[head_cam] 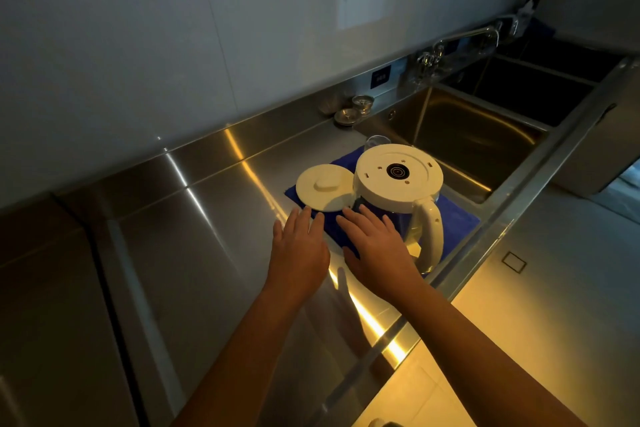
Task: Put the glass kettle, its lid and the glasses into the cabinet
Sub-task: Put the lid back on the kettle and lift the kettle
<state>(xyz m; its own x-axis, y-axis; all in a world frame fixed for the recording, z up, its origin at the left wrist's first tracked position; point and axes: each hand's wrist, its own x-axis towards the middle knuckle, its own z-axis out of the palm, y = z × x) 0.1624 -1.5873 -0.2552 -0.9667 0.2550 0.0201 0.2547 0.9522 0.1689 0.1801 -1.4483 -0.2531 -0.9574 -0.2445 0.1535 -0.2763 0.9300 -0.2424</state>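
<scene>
— So, what am I looking at from your end?

— I'm seeing the kettle (pixel 398 180) sitting upside down on a blue cloth (pixel 457 222), its round cream plastic base facing up, with a dark ringed connector in the middle. Its curved cream handle is pointing toward me, and the clear glass body is showing below the base.

— And the lid?

— The lid (pixel 325 187) is lying flat on the cloth just left of the kettle, a smooth cream disc with a raised knob. A clear glass (pixel 377 140) is peeking out behind the kettle.

— Hands?

— Both are hovering flat, fingers spread, gripping nothing. My left hand (pixel 299 246) is reaching toward the lid's near edge; I can't tell if it's touching. My right hand (pixel 375 250) is over the cloth, beside the handle.

— Surface?

— Brushed steel counter (pixel 173 218), glare streaking it, with a deep steel sink (pixel 467 135) behind.
</scene>
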